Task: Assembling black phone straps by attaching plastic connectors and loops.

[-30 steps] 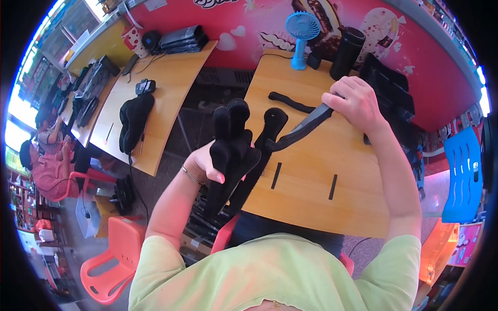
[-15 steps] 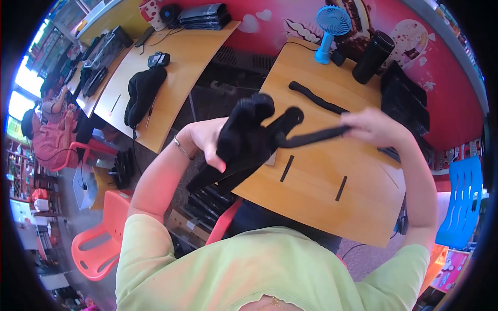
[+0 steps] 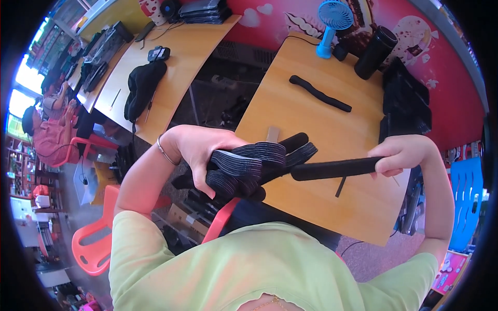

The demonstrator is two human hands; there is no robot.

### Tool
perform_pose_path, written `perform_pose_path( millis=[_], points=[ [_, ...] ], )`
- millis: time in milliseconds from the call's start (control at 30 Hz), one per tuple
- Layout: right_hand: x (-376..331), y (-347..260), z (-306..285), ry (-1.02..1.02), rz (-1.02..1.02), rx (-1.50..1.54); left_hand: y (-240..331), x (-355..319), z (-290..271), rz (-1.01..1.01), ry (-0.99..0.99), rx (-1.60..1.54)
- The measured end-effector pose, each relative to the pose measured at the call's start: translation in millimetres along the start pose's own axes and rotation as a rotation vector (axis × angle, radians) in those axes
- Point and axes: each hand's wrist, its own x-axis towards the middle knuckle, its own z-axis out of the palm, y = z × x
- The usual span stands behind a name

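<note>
Seemingly, separating is in hand: the right hand [image 3: 407, 155] pinches one black strip [image 3: 337, 169] at three o'clock from the bundle [image 3: 236, 168] the left hand [image 3: 199, 149] clasps; next calls for steady grips

Far back on the table [image 3: 264, 98] I saw a fan [image 3: 334, 16], a cylinder [image 3: 375, 53] to its right and a strip [image 3: 319, 94] before both. To the left, a second table [image 3: 185, 59] bore a bundle [image 3: 141, 92], with a stack [image 3: 206, 12] behind it.

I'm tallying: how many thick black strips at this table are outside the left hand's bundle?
2: one strip in the right hand, another on the table; others may be hidden.
</note>
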Motion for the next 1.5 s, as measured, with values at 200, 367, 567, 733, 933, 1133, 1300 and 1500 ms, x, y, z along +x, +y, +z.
perform_pose_path(
  millis=[200,367,567,733,933,1133,1300,1500],
  points=[
    [-4,-18,40,0.712,-0.031,-1.057,6,-28,-1,-0.092,-0.001,0.014],
    [-109,91,32,1.771,0.197,-0.86,-20,-102,17,-0.251,0.329,0.075],
    [22,30,66,1.286,-0.328,0.236,-41,-50,22,0.181,0.908,-0.362],
    [127,-7,83,1.072,-0.666,0.604,-35,36,17,0.454,0.846,-0.438],
    [174,-9,82,0.804,-0.947,0.731,-59,52,13,0.442,0.8,-0.392],
    [188,-10,86,0.833,-0.917,0.877,-55,58,21,0.246,0.922,-0.314],
    [178,-6,84,0.849,-0.885,1.132,-68,46,12,0.571,0.956,-0.325],
    [143,41,30,1.387,-0.734,0.557,-74,0,18,0.936,1.122,-0.592]
  ],
)
